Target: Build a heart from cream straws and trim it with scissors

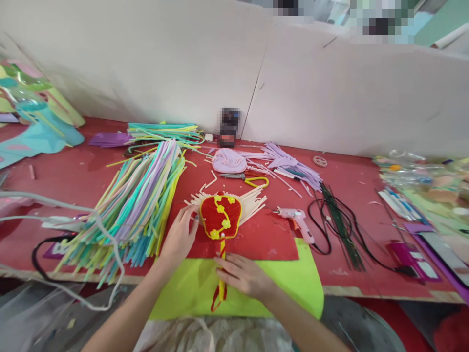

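Observation:
A hand fan [210,213] made of red fuzzy stems, with a yellow rim and yellow flowers, is in front of me. Its handle is wound in yellow and red and ends in a red loop. My left hand [181,231] is at the fan's left edge, fingers curled and thumb a little apart. Across the handle lie the fingers of my right hand [244,275], closed around it; the thumb is hidden. Beneath the fan's head are cream fuzzy stems [255,204]. A red sheet [271,239] and a lime-green sheet [289,288] lie underneath.
Scissors [252,180] with yellow handles lie behind the fan, by a lilac fuzzy piece [229,161]. A pink glue gun [298,221] with a black cord is to the right. Bundled coloured stems [146,195] and a white cable [106,222] occupy the left.

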The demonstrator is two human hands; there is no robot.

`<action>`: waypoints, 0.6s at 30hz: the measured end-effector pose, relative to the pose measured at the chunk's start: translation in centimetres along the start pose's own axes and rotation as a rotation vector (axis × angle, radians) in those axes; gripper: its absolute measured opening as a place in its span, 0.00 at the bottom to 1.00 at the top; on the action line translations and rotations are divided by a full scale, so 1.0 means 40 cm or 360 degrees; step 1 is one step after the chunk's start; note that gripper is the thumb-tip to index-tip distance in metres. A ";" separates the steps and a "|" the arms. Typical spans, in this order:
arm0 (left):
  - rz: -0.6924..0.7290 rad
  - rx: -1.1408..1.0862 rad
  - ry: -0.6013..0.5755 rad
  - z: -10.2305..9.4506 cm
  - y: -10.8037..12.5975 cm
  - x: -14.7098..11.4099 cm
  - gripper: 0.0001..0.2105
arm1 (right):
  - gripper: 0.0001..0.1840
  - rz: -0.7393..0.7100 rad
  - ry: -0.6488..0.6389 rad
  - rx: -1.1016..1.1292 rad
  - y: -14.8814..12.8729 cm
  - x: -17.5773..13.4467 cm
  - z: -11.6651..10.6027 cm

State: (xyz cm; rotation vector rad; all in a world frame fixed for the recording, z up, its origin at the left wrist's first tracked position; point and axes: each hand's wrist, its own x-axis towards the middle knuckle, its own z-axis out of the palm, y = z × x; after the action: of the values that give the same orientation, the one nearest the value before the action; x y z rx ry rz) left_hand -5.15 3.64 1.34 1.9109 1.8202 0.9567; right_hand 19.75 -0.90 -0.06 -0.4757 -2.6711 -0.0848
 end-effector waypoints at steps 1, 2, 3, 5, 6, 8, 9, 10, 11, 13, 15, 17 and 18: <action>0.0010 0.0046 -0.0028 -0.002 0.006 0.007 0.15 | 0.12 0.0006 -0.0033 0.0012 0.001 0.004 -0.004; 0.0027 0.0100 -0.0061 -0.005 0.013 0.015 0.16 | 0.12 0.0010 -0.0076 0.0031 0.002 0.007 -0.012; 0.0049 0.0156 -0.0093 -0.007 0.018 0.024 0.16 | 0.14 0.0016 -0.0133 0.0054 0.005 0.010 -0.023; 0.0086 0.0263 -0.0144 -0.012 0.025 0.044 0.18 | 0.18 0.0043 -0.0211 0.0102 0.012 0.015 -0.051; 0.0097 0.0310 -0.0165 -0.014 0.027 0.054 0.19 | 0.20 0.0071 -0.0221 0.0123 0.017 0.016 -0.066; 0.0104 0.0389 -0.0207 -0.014 0.028 0.072 0.21 | 0.23 0.0164 -0.0174 0.0153 0.027 0.015 -0.093; 0.0099 0.0425 -0.0227 -0.012 0.029 0.078 0.22 | 0.24 0.0242 -0.0137 0.0160 0.032 0.013 -0.102; 0.0091 0.0459 -0.0246 -0.009 0.031 0.084 0.22 | 0.25 0.0345 -0.0096 0.0161 0.037 0.009 -0.108; 0.0080 0.0493 -0.0264 -0.006 0.034 0.089 0.21 | 0.26 0.0464 -0.0059 0.0162 0.042 0.004 -0.110; 0.0060 0.0557 -0.0304 0.002 0.044 0.098 0.20 | 0.27 0.0699 0.0017 0.0165 0.049 -0.010 -0.105; 0.0068 0.0607 -0.0345 0.012 0.058 0.109 0.20 | 0.27 0.0834 0.0074 0.0158 0.053 -0.029 -0.092; 0.0099 0.0638 -0.0389 0.024 0.070 0.123 0.20 | 0.27 0.0859 0.0053 0.0143 0.055 -0.053 -0.077; 0.0107 0.0648 -0.0406 0.030 0.075 0.132 0.20 | 0.28 0.0859 0.0017 0.0140 0.055 -0.064 -0.069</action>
State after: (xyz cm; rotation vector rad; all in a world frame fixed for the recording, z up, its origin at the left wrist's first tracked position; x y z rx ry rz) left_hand -2.32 8.61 3.69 2.2193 1.9114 0.3500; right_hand 23.81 0.00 1.36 -1.1359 -2.4293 0.1877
